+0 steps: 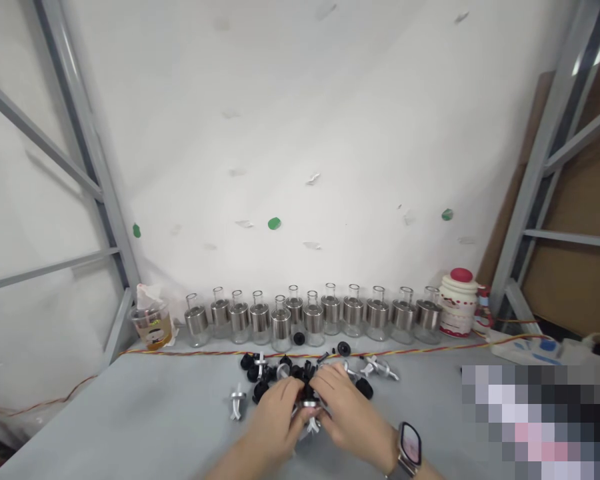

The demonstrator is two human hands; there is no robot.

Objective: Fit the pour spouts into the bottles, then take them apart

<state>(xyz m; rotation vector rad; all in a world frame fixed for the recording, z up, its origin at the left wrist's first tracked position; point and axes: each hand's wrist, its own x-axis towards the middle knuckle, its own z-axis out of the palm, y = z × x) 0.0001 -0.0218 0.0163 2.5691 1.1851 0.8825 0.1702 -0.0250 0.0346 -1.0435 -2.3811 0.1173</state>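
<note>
Holding a small silver-collared fitting (309, 403) between both hands, we have it low over the near part of the grey tabletop (155, 413), its bright rim showing between our thumbs and its upper part dark and largely covered by our fingers. To handle it well, we would probably do best to keep that collar level, press evenly from both sides and let the thumbs steady it from below, so that it neither tips nor slips. Our left hand (276, 413) and right hand (347, 405) both grasp it, fingers curled inward from above and thumbs nearly meeting at the rim; exactly where each fingertip presses, we cannot tell. The forearms come in from either side of the lower edge, forming a wedge, with a watch (411, 443) on our right wrist. Around our fingers lie loose black caps (364, 388) and silver fork-tailed pieces (237, 401), some tucked close enough to catch a knuckle. Beyond them a twisted cord (195, 353) crosses in front of the metal-sleeved glass bottles (281, 323), which stand upright before the white wall (350, 140).
</note>
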